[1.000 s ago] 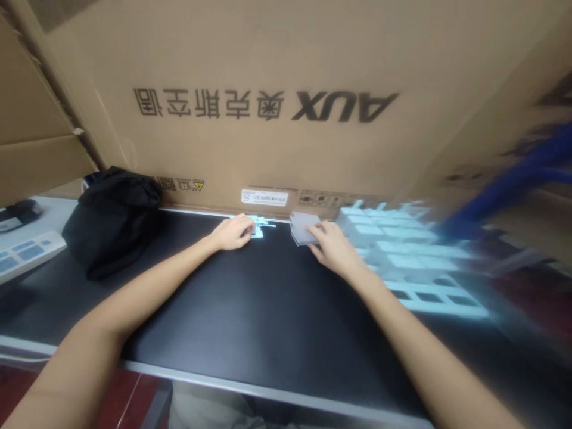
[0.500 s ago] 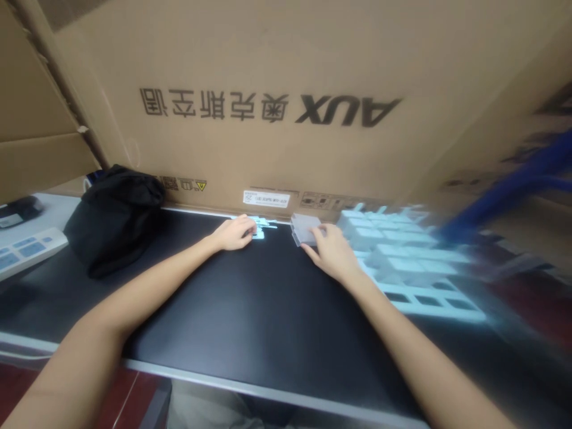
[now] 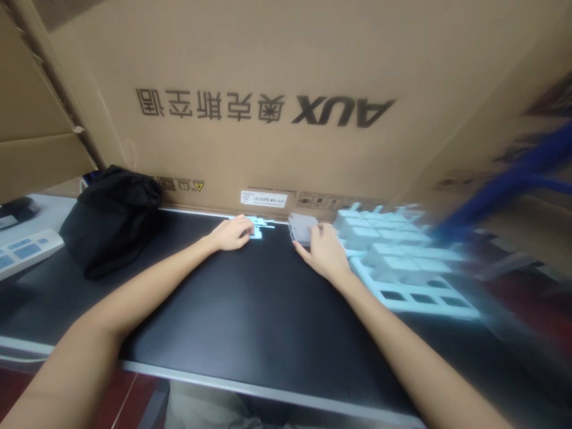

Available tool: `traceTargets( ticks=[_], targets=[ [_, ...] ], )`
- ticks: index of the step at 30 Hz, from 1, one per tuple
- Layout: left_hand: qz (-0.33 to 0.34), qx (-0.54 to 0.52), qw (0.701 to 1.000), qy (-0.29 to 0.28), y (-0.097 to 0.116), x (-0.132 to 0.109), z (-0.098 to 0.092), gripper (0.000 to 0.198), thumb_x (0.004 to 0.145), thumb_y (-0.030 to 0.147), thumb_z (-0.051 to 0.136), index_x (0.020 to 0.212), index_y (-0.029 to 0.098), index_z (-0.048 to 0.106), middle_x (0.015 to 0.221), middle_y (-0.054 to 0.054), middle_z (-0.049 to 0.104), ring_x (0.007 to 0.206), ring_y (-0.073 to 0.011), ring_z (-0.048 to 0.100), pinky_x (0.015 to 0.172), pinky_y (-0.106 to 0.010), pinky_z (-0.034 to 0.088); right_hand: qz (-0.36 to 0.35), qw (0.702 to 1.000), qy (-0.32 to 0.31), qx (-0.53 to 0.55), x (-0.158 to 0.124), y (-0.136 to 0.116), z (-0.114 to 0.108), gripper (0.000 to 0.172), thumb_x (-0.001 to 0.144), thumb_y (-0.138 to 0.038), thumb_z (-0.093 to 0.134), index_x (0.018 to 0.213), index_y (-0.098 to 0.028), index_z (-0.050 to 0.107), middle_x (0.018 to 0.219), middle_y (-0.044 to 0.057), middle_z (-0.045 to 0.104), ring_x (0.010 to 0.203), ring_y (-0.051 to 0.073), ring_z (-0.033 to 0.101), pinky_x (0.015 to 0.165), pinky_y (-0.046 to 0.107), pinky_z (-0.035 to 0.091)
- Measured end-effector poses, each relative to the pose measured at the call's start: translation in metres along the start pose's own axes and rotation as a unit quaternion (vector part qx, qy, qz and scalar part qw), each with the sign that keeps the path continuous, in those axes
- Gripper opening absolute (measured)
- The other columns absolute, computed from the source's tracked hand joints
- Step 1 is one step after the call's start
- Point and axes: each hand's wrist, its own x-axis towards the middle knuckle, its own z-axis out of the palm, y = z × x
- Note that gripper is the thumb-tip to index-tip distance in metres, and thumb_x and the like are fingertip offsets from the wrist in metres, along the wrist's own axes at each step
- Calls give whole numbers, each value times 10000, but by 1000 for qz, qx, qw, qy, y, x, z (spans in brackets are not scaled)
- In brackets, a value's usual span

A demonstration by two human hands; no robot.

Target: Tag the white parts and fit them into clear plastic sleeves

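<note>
At the back edge of the black table top, my left hand (image 3: 233, 233) rests with curled fingers at a small pile of flat light-blue pieces (image 3: 258, 226). Its fingertips are partly hidden, so I cannot tell whether they grip a piece. My right hand (image 3: 325, 247) holds a grey, see-through-looking stack of thin plates (image 3: 302, 227) by its right side, thumb at the near edge and fingers over the top. Right of that hand stand light-blue racks (image 3: 413, 301) with square openings, bearing several pale block-shaped parts (image 3: 393, 237).
Behind the table rises a large cardboard box (image 3: 214, 149) with upside-down print. A black cloth bag (image 3: 111, 220) and a white panel with blue patches (image 3: 29, 250) lie at the left. A blurred blue bar (image 3: 504, 185) slants across the right. The table's pale front edge (image 3: 268, 390) runs below.
My right hand has shifted slightly left around the grey plates, its thumb now further along their near edge. My left hand stays at the light-blue pieces. The view has turned slightly.
</note>
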Motion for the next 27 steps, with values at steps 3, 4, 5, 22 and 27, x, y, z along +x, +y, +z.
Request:
traceTargets(
  ticks=[3, 4, 5, 22, 27],
  targets=[
    [-2, 1, 1000, -1, -3, 0, 3, 164, 892, 155, 507, 978, 224, 627, 1010, -32, 696, 1050, -221, 604, 920, -363, 507, -2, 1000, 13, 9, -1, 4, 5, 605, 1004, -572, 418, 1288, -59, 564, 1251, 273, 536, 1197, 385, 517, 996, 509, 482],
    [-1, 1, 1000, 0, -4, 0, 4, 165, 891, 154, 507, 979, 227, 627, 1009, -29, 696, 1048, -220, 604, 923, -364, 507, -3, 1000, 19, 14, -1, 5, 7, 611, 1002, -573, 417, 1292, -55, 559, 1250, 274, 537, 1202, 388, 513, 1000, 513, 481],
    [0, 1, 1000, 1, -5, 0, 4, 167, 889, 151, 507, 977, 228, 626, 1007, -27, 696, 1045, -219, 604, 924, -363, 507, -4, 999, 25, 19, -1, 6, 9, 615, 1001, -571, 417, 1294, -49, 557, 1249, 275, 539, 1207, 390, 510, 1005, 513, 479],
    [7, -2, 1000, 3, -4, 0, 6, 172, 897, 147, 499, 969, 225, 634, 1014, -29, 701, 1038, -221, 604, 915, -365, 505, 1, 999, 34, 31, -3, 4, 10, 560, 974, -501, 435, 1300, -60, 545, 1271, 259, 527, 1212, 379, 502, 1014, 497, 479],
    [12, -8, 1000, 4, -2, 1, 4, 171, 900, 139, 487, 952, 211, 634, 997, -40, 700, 1017, -217, 604, 927, -366, 497, 5, 999, 29, 25, -3, 4, 6, 557, 964, -483, 454, 1288, -43, 560, 1257, 264, 547, 1182, 377, 519, 999, 487, 485]
  ],
)
